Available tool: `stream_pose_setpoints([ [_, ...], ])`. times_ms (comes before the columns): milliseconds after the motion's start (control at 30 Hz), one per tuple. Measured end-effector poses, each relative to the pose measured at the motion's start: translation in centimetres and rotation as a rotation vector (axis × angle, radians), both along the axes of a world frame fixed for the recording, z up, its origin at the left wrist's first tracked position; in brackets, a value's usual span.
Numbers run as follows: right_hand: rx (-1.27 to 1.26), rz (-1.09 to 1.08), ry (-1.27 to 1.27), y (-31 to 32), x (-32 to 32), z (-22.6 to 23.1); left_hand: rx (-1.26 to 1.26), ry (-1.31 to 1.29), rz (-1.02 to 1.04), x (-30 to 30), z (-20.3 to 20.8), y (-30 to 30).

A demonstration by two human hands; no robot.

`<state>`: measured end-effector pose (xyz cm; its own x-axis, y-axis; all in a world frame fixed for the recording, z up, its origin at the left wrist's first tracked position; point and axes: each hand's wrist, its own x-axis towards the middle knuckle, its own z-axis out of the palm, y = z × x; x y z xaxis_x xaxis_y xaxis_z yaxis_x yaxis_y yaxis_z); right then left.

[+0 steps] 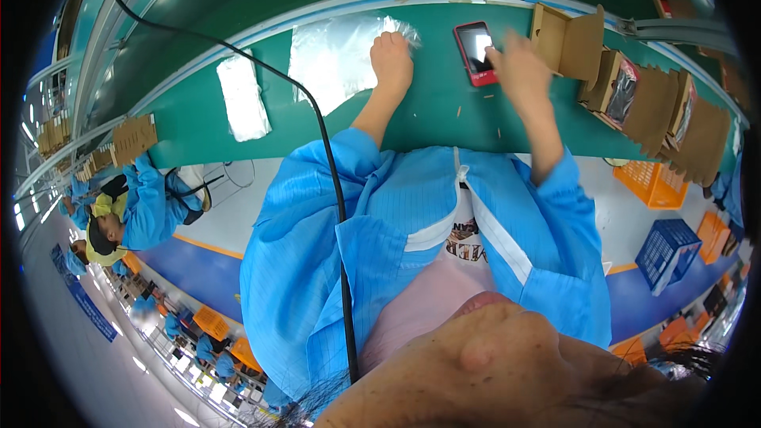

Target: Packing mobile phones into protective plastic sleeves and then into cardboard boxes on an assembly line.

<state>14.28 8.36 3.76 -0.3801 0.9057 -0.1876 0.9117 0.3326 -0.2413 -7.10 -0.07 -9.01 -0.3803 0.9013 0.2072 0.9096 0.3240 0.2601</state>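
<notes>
My left hand [391, 63] is closed at the right edge of a pile of clear plastic bags [333, 59], its fingers curled on the crinkled film. To the right, a red-framed phone [476, 53] with a dark, shiny screen lies flat on the green table [436, 111]. My right hand [519, 71] hovers by the phone's right side, smeared by motion. Its thumb reaches near the screen edge; whether it touches is unclear. Just beyond that hand stands an opened brown cardboard box [569, 40].
A second stack of white plastic sleeves [243, 99] lies left. Brown boxes with wrapped items [622, 91] line the table's right side. A black cable [317, 111] hangs across the view. Orange [650, 184] and blue crates [668, 254] sit on the floor. Co-workers [147, 206] work at left.
</notes>
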Motion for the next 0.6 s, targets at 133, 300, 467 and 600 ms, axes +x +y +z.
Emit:
stream_pose_setpoints([
  [133,-0.042,0.104,-0.078,1.0,-4.2,-5.2,0.017,-0.054,-0.098,0.5,0.6,0.0],
  [300,-0.121,-0.062,0.465,3.2,-0.1,-6.6,0.091,-0.085,-0.123,1.8,3.9,-2.1],
  [467,-0.653,-0.395,1.036,1.0,1.4,-3.3,0.037,-0.196,-0.169,0.4,0.9,-2.8],
  [600,-0.635,-0.328,1.452,-4.5,-0.4,-5.0,0.052,-0.286,-0.168,0.8,1.4,-2.4],
])
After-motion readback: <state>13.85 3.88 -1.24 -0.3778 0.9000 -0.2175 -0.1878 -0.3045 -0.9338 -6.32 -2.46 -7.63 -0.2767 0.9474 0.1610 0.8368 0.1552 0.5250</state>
